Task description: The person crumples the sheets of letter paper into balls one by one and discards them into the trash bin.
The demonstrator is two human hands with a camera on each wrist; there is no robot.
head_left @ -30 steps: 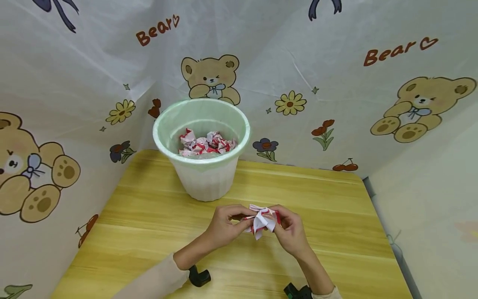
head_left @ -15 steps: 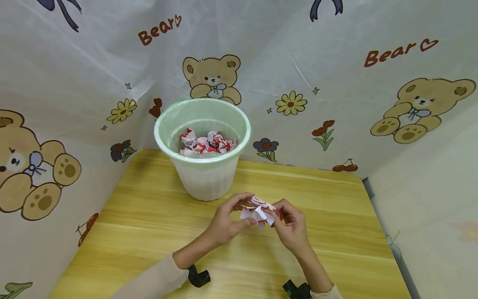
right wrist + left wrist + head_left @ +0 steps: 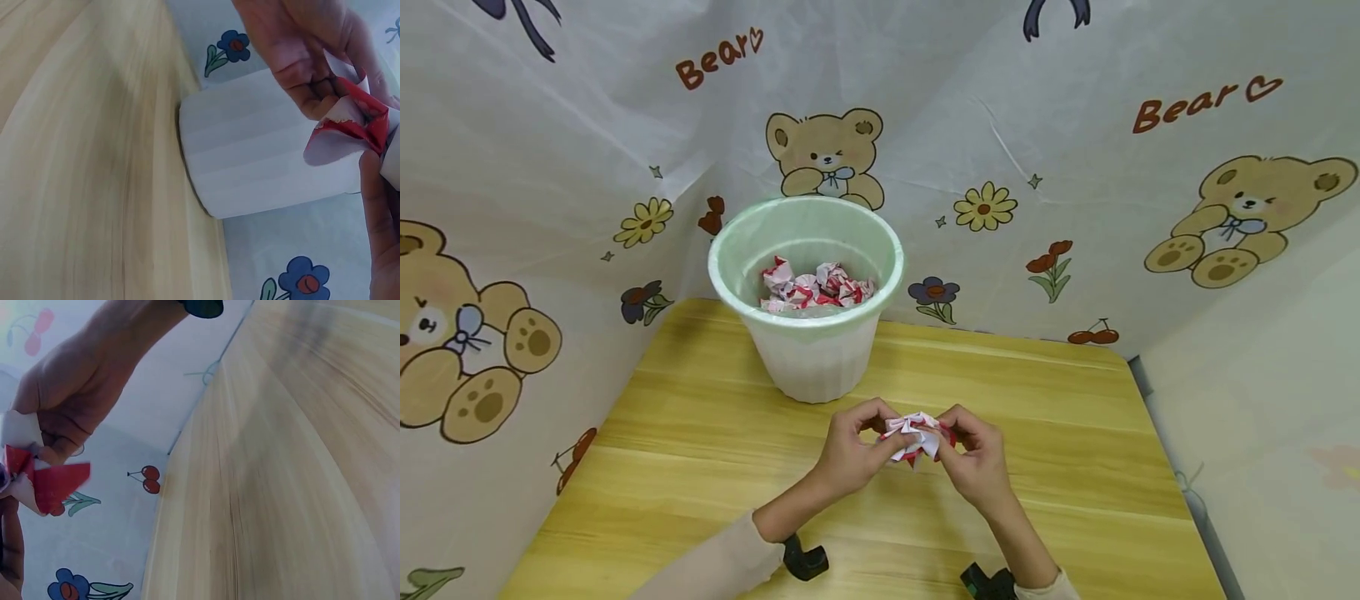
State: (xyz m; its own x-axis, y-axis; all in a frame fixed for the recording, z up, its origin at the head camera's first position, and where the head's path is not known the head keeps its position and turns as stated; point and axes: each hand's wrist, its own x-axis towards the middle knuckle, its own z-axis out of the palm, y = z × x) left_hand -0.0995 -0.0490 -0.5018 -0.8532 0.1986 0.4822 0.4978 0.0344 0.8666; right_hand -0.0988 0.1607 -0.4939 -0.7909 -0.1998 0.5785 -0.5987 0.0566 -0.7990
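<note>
A crumpled sheet of white and red paper [image 3: 917, 433] is held up between both hands above the table, in front of the bucket. My left hand [image 3: 848, 446] pinches its left side with thumb and fingers. On the opposite side my right hand [image 3: 981, 458] grips it, the thumb pressing the near face. In the left wrist view a red flap of the paper [image 3: 59, 484] sticks out below the fingers. The right wrist view shows the paper [image 3: 353, 125] folded and creased, with red and white faces, between the two hands.
A pale green and white bucket [image 3: 820, 358] stands at the back left of the wooden table [image 3: 1037, 400], with several crumpled paper balls [image 3: 805, 290] inside. Behind hangs a cloth [image 3: 940, 108] printed with bears and flowers. Black wrist devices [image 3: 805, 558] sit under each forearm.
The paper has become more bunched, its loose edges folded inward. Both hands rose slightly, then came back down, and the left fingers opened outward and closed in on the paper again.
</note>
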